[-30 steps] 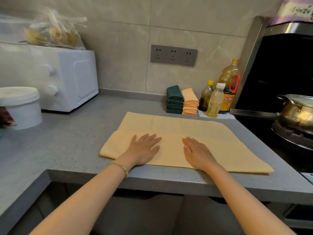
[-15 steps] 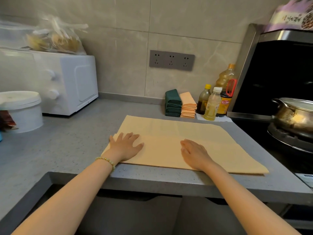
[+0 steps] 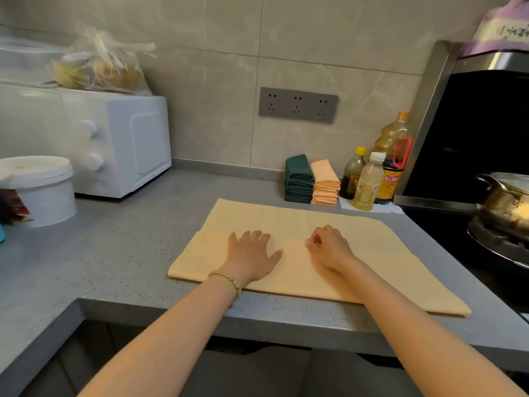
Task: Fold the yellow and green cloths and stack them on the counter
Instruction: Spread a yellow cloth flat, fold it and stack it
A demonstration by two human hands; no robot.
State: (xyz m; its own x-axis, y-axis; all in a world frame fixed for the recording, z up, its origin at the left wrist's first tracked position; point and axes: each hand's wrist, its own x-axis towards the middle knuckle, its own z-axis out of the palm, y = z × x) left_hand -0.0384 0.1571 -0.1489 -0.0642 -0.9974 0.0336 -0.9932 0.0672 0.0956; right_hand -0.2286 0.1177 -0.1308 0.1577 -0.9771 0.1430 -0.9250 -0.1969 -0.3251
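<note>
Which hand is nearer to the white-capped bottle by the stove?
Right. The right hand rests on the yellow cloth, in front of the white-capped bottle and slightly leftward; the left hand lies flat farther left.

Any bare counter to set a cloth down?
Free: counter left of the yellow cloth, bordered by white bucket and microwave; also the strip between microwave and green cloth stack. Crowded: back right, bottles beside that stack; pot further right.

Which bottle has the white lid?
The pale front bottle. The small dark bottle has a yellow lid, the big oil bottle an orange one.
</note>
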